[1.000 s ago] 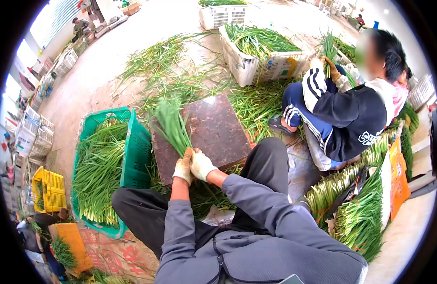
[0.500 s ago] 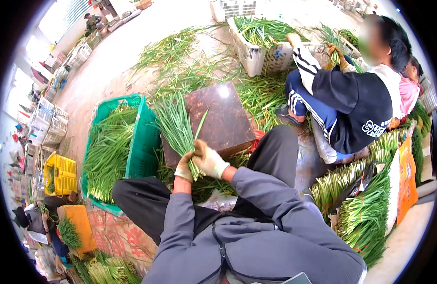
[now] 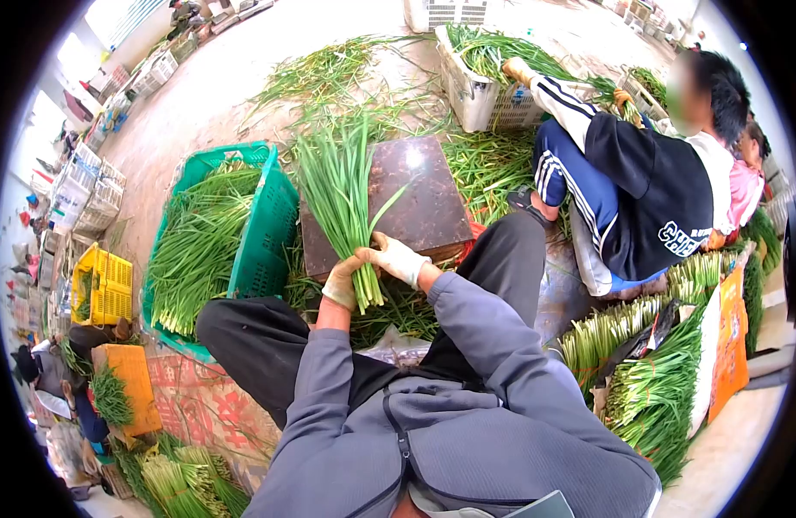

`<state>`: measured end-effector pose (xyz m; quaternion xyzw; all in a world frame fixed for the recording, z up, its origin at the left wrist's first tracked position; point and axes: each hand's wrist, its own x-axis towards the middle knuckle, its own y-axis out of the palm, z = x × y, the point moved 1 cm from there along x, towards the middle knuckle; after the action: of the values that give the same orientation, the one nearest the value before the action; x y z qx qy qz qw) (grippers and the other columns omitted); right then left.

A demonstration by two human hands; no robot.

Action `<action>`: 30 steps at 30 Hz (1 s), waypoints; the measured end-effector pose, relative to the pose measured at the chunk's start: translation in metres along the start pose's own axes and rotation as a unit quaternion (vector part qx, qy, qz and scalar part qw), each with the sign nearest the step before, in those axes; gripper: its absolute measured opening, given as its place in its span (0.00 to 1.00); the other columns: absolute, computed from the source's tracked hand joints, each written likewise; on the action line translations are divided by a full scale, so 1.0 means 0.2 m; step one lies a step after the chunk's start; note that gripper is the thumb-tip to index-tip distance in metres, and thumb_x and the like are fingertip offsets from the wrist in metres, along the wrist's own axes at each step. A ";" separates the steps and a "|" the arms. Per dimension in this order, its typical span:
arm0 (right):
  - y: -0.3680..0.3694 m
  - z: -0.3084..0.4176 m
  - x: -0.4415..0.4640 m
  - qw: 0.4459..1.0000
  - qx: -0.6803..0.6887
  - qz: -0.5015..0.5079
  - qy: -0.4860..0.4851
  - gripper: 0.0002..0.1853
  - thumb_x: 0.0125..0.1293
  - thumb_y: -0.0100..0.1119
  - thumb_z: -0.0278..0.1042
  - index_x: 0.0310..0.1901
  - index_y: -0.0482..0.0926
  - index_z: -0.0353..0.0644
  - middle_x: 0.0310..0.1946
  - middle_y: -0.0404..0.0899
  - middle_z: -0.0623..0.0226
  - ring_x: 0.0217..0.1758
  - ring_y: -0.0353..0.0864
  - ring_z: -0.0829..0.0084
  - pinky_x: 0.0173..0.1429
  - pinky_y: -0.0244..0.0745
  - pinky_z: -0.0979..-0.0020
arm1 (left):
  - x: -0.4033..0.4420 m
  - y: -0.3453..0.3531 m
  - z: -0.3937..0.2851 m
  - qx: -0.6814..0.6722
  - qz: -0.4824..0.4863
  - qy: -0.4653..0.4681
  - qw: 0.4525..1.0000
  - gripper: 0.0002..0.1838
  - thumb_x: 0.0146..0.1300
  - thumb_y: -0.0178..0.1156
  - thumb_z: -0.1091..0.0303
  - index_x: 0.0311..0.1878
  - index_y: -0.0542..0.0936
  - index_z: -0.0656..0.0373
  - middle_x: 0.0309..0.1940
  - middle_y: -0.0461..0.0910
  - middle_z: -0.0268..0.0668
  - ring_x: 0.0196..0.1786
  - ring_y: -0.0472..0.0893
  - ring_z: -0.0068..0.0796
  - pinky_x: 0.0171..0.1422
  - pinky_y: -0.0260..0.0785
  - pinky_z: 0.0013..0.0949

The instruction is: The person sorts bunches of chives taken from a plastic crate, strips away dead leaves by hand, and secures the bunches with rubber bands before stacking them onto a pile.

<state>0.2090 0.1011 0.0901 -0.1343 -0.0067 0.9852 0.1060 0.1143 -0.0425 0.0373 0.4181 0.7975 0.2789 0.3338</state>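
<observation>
Your left hand [image 3: 341,283], in a pale glove, is closed around the lower stems of the bunch of long green leaves [image 3: 339,194]; your right hand [image 3: 399,258], gloved too, has its thumb and fingers touching the right side of the bunch, though you cannot tell from this view whether that grip is clamped on any stem. The bunch stands up and leans a little to your left, its pale stem ends showing below your hands, between your knees; its leaves reach across the left part of the low dark counter [image 3: 417,190], with one blade bent out to the right. Just beside the counter, to your left, sits the green crate [image 3: 271,226], full of leaves; loose leaves [image 3: 324,76] lie on the floor [image 3: 195,95] beyond; to your right, a seated person [image 3: 652,186] reaches one hand to the white crate [image 3: 514,112].
</observation>
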 end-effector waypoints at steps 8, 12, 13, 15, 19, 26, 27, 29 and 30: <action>0.16 0.14 -0.21 0.928 -0.332 -0.137 -0.100 0.18 0.60 0.71 0.50 0.36 0.81 0.41 0.29 0.83 0.56 0.35 0.85 0.53 0.43 0.78 0.58 | 0.08 -0.07 -0.06 0.074 -0.129 0.049 0.988 0.12 0.61 0.68 0.70 0.47 0.84 0.64 0.38 0.86 0.40 0.37 0.85 0.36 0.44 0.80 0.36; 0.26 0.03 -0.16 0.886 -0.429 -0.129 -0.115 0.15 0.64 0.65 0.45 0.36 0.80 0.40 0.28 0.81 0.53 0.33 0.82 0.49 0.40 0.77 0.55 | 0.10 -0.06 -0.05 0.045 -0.148 0.068 0.986 0.12 0.60 0.70 0.70 0.45 0.83 0.64 0.34 0.85 0.40 0.33 0.84 0.35 0.40 0.80 0.37; 0.26 0.02 -0.15 0.886 -0.431 -0.126 -0.115 0.15 0.64 0.65 0.45 0.36 0.80 0.40 0.28 0.81 0.53 0.33 0.82 0.49 0.40 0.77 0.55 | 0.09 -0.07 -0.05 0.040 -0.148 0.077 0.985 0.12 0.60 0.70 0.69 0.45 0.83 0.63 0.33 0.85 0.40 0.32 0.84 0.35 0.39 0.80 0.37; 0.23 0.05 -0.16 0.942 -0.288 -0.124 -0.120 0.13 0.65 0.63 0.42 0.40 0.82 0.39 0.28 0.81 0.52 0.31 0.82 0.54 0.40 0.77 0.58 | 0.07 -0.07 -0.07 0.031 -0.151 0.091 0.984 0.12 0.60 0.70 0.69 0.44 0.83 0.63 0.33 0.84 0.40 0.31 0.84 0.35 0.38 0.80 0.37; 0.20 0.13 -0.28 0.998 -0.010 0.006 0.058 0.12 0.67 0.60 0.39 0.37 0.82 0.36 0.24 0.80 0.66 0.24 0.76 0.78 0.29 0.73 0.73 | 0.04 -0.05 -0.16 -0.030 -0.131 0.069 0.988 0.15 0.60 0.72 0.66 0.46 0.81 0.62 0.33 0.84 0.39 0.32 0.83 0.35 0.38 0.80 0.37; 0.15 -0.25 -0.45 0.767 -0.575 0.260 0.117 0.13 0.61 0.61 0.39 0.42 0.87 0.42 0.40 0.88 0.57 0.46 0.88 0.53 0.50 0.81 0.55 | 0.00 -0.13 -0.36 -0.084 -0.102 0.132 0.982 0.17 0.60 0.71 0.70 0.51 0.80 0.61 0.41 0.83 0.37 0.41 0.84 0.34 0.43 0.82 0.38; 0.12 -0.35 -0.43 0.720 -0.614 0.283 0.160 0.14 0.61 0.62 0.40 0.42 0.88 0.41 0.40 0.88 0.55 0.47 0.87 0.50 0.50 0.81 0.54 | -0.03 -0.08 -0.40 -0.088 -0.081 0.138 0.983 0.20 0.56 0.74 0.69 0.50 0.80 0.63 0.39 0.84 0.41 0.38 0.85 0.37 0.44 0.82 0.40; 0.12 -0.36 -0.37 0.720 -0.623 0.252 0.173 0.15 0.59 0.65 0.41 0.44 0.89 0.43 0.44 0.88 0.53 0.50 0.87 0.52 0.53 0.81 0.56 | -0.06 -0.03 -0.44 -0.072 -0.081 0.179 0.978 0.21 0.56 0.74 0.67 0.51 0.79 0.63 0.39 0.84 0.41 0.37 0.85 0.36 0.44 0.82 0.39; 0.11 -0.31 -0.33 0.733 -0.618 0.216 0.183 0.19 0.58 0.66 0.43 0.48 0.87 0.43 0.46 0.87 0.51 0.52 0.86 0.52 0.54 0.80 0.57 | -0.09 -0.01 -0.46 -0.063 -0.063 0.189 0.978 0.22 0.56 0.73 0.67 0.51 0.79 0.64 0.39 0.84 0.41 0.38 0.85 0.35 0.44 0.81 0.38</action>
<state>0.2833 0.0641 0.0459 -0.3455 -0.5655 0.7168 -0.2169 0.0502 -0.0736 0.0979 0.2849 0.8515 0.3814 0.2197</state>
